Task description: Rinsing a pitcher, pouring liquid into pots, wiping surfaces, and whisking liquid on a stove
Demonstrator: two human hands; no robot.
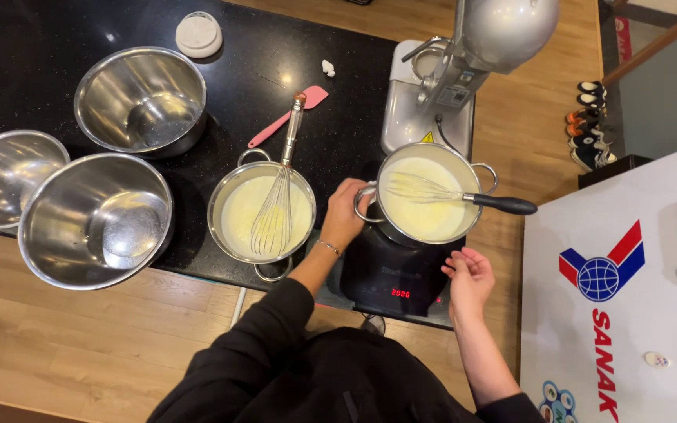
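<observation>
My left hand [344,213] grips the left handle of a steel pot [464,166] of pale yellow liquid that sits on a black induction cooker [389,274] with a lit red display. A whisk with a black handle [503,204] lies in that pot, its handle sticking out to the right. My right hand [469,276] hovers open, palm up, just below the pot's right side, holding nothing. To the left, a second steel pot [225,196] holds the same pale liquid, with a metal whisk [280,196] leaning in it.
Three steel mixing bowls [140,100] [97,221] [5,176] stand on the black countertop [41,47] at left. A pink spatula [287,116] and a white round timer [198,34] lie further back. A stand mixer [464,70] rises behind the cooker. A white chest freezer [620,313] stands at right.
</observation>
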